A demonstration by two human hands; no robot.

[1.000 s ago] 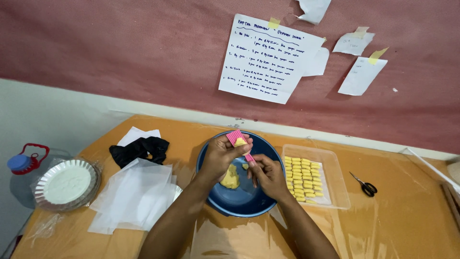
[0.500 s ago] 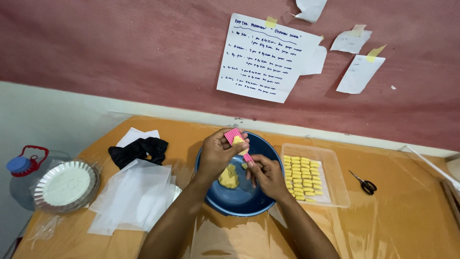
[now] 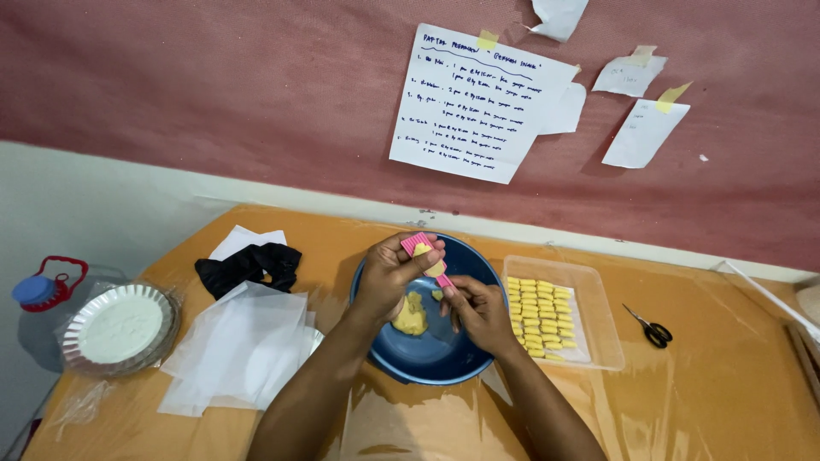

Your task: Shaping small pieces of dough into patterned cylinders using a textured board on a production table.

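My left hand (image 3: 390, 275) holds a small pink ridged board (image 3: 417, 245) tilted over a blue bowl (image 3: 427, 354), with a bit of yellow dough pressed on it. My right hand (image 3: 478, 309) sits just right of it, fingertips pinching at the lower end of the pink board. A lump of yellow dough (image 3: 412, 315) lies inside the bowl under both hands. To the right stands a clear plastic tray (image 3: 598, 307) with several rows of small yellow dough pieces (image 3: 538, 316).
White paper sheets (image 3: 239, 350) and a black cloth (image 3: 248, 265) lie at the left. A stack of foil plates (image 3: 120, 329) and a clear jug with a blue cap (image 3: 38, 294) sit at the far left. Black scissors (image 3: 651, 328) lie right of the tray. Paper notes hang on the red wall.
Both hands stay over the bowl, shifting only slightly as they work the dough on the pink board.
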